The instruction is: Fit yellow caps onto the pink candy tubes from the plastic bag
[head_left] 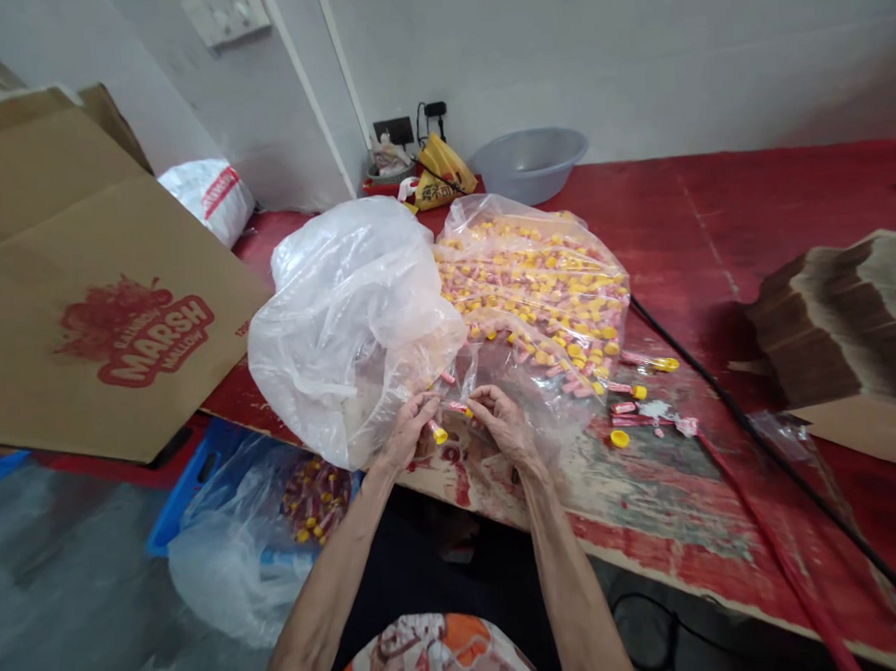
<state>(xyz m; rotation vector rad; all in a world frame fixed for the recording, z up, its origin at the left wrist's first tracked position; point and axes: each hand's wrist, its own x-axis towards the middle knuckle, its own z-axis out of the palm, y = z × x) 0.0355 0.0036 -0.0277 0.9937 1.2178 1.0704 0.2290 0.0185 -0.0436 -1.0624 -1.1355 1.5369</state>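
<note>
My left hand [414, 424] is closed at the table's front edge, its fingertips on a small pink tube with a yellow cap [438, 433]. Beside it my right hand [507, 425] pinches the end of another small red-and-pink tube [459, 407]. Just beyond my hands lies a clear plastic bag [535, 271] full of pink tubes with yellow caps. A bulky, whitish plastic bag [349, 311] stands to its left, its near side close to my left fingers. What it contains is hidden.
A large cardboard box [100, 284] stands at left. Below the table, a blue crate [193, 489] holds bagged tubes. Loose tubes, a yellow cap [620, 438] and white crumbs lie right of the bag. A black cable [721, 391] crosses near stacked cardboard [852, 314]. Behind is a plastic basin [529, 166].
</note>
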